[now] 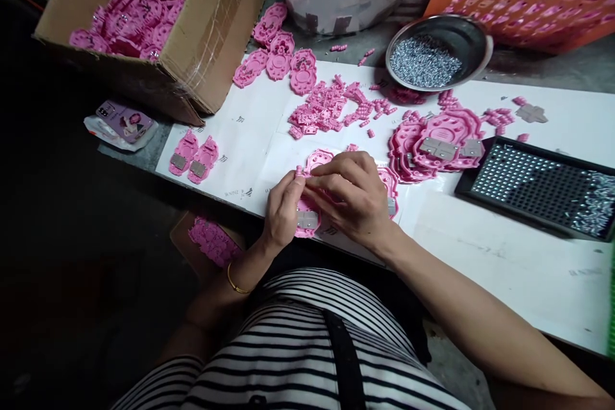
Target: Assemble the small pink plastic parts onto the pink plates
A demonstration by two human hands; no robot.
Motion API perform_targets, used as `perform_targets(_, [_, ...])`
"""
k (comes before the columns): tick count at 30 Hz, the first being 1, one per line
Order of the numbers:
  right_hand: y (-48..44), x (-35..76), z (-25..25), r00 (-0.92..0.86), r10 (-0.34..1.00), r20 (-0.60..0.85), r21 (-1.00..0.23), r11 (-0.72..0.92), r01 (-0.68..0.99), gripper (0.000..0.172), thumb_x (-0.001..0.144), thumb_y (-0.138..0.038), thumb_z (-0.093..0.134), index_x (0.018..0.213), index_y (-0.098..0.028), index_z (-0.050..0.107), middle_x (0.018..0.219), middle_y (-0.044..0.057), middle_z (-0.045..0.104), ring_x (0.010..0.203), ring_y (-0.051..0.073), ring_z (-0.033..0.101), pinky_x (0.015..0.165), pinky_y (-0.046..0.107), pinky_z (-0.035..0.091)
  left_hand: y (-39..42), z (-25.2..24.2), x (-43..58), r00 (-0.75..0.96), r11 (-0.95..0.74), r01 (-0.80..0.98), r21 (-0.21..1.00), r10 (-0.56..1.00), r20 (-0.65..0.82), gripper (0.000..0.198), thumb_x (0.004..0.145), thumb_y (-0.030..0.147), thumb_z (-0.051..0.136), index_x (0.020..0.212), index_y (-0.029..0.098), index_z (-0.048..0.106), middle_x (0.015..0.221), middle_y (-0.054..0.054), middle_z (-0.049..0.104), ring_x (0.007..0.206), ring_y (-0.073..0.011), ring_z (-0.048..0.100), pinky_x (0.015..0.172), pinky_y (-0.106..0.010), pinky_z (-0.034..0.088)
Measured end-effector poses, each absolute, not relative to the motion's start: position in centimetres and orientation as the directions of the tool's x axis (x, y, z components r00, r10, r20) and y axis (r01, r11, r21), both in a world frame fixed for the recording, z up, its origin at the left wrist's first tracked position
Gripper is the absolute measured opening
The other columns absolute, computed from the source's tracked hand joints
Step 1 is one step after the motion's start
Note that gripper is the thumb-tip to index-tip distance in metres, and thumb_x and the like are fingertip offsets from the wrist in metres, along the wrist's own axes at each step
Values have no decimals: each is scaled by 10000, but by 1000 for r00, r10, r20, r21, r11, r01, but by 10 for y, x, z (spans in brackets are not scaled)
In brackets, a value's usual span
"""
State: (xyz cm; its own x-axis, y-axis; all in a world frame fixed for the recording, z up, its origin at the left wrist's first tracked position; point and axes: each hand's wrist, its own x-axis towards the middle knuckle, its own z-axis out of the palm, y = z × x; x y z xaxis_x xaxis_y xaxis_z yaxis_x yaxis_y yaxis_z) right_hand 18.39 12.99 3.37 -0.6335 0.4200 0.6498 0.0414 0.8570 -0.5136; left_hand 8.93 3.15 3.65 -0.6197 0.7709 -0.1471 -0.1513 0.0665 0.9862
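Note:
Close together over the front of the white-covered table, both my hands are at work. My left hand (pixel 283 208) pinches a small pink plastic part (pixel 300 171) between thumb and forefinger. The fingers of my right hand (pixel 354 195) are bent and meet the left fingertips; what they grip is hidden. Beneath them lies a pink plastic shell (pixel 308 230) with a grey plate screwed on, partly covered by my hands. Another pink shell (pixel 390 182) with a grey plate shows just right of my right hand.
Stacked pink shells (pixel 449 125) and loose small pink parts (pixel 321 106) lie beyond my hands. A bowl of screws (pixel 473 54) and a black screw tray (pixel 523 189) stand right. Behind are a cardboard box (pixel 206 32), a clear tub (pixel 321 3) and an orange basket (pixel 509 6). A phone (pixel 127 122) lies left.

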Motion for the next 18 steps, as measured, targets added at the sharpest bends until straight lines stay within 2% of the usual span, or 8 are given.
perform_targets(6, [121, 187, 38, -583, 431, 689, -476, 875, 84, 102, 839, -204, 678, 911, -256, 628, 866, 9, 717, 845, 221, 585, 716, 391, 426, 24, 40, 91, -644, 115, 7, 993, 760, -84, 335, 936, 458, 464, 719, 209, 521, 644, 14, 468, 648, -138, 450, 632, -238, 411])
perform_targets(10, [111, 186, 37, -561, 484, 671, -601, 799, -30, 166, 818, -167, 687, 947, -262, 641, 910, 31, 698, 840, 215, 605, 730, 396, 479, 15, 41, 89, -638, 128, 126, 984, 770, -19, 342, 949, 419, 433, 679, 214, 480, 592, 22, 438, 576, -132, 404, 566, -254, 352])
perform_targets(14, [97, 184, 46, -635, 603, 484, -840, 523, -144, 246, 818, -116, 661, 1016, -262, 641, 951, 43, 648, 866, 188, 622, 725, 360, 525, 4, 45, 82, -634, 113, 256, 960, 770, 79, 311, 930, 371, 435, 662, 226, 497, 570, 11, 452, 536, -145, 415, 558, -274, 354])
perform_targets(16, [89, 183, 54, -640, 696, 325, -932, 351, -92, 264, 819, -126, 651, 1047, -254, 619, 945, 44, 627, 874, 186, 611, 741, 365, 527, 0, 48, 78, -594, 98, 361, 927, 791, 148, 233, 903, 323, 453, 713, 232, 552, 611, -11, 530, 559, -158, 469, 593, -284, 392])
perform_targets(18, [83, 181, 62, -662, 726, 186, -973, 232, -19, 256, 822, -138, 639, 1054, -242, 616, 941, 45, 616, 868, 181, 602, 745, 364, 525, -2, 50, 72, -541, 75, 452, 889, 815, 207, 174, 864, 272, 457, 739, 238, 573, 645, -29, 582, 584, -168, 507, 630, -294, 423])
